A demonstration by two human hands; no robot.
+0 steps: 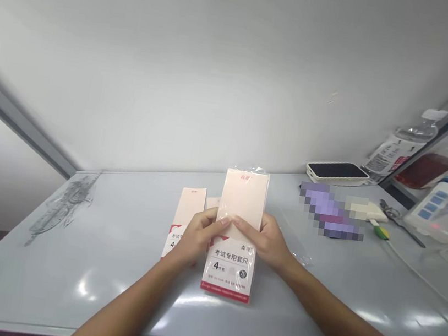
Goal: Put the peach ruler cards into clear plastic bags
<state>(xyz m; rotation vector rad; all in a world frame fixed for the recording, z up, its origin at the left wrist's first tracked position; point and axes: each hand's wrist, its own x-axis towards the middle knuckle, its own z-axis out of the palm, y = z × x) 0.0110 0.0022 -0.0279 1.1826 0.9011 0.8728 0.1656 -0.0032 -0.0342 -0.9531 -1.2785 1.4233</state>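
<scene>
Two hands: the left hand [196,237] and the right hand [266,242] reached in from the lower edge of the head view; they met over one plastic-wrapped ruler-set packet [229,266], one on each side of it.

Fingers: the left fingers [216,223] and right fingers [243,227] were clenched on the packet's front, their tips nearly meeting across its middle; the thumbs were hidden or hard to pick out.

Packet: it was held upright on end, low over the surface or resting on it, I couldn't tell which; its lower part was white with a red strip along the bottom edge and Chinese print reading "考试专用套尺"; a pale pink panel [243,199] rose above the hands, and clear wrap showed at its top edge; whether that panel was a separate card, I couldn't tell.

Beside it: two more pale pink packets [190,206] stood just left of the hands, partly behind the left hand; a scrap of clear plastic [299,258] lay right of the right wrist.

Surface: a pale grey table [66,279] carried all of this; a crumpled grey film [62,206] lay on its left side.

Far right: a black-topped white power bank [335,172], a pixelated object [326,210], scissors [388,212] and a plastic water bottle [409,139] sat well apart from the hands.
</scene>
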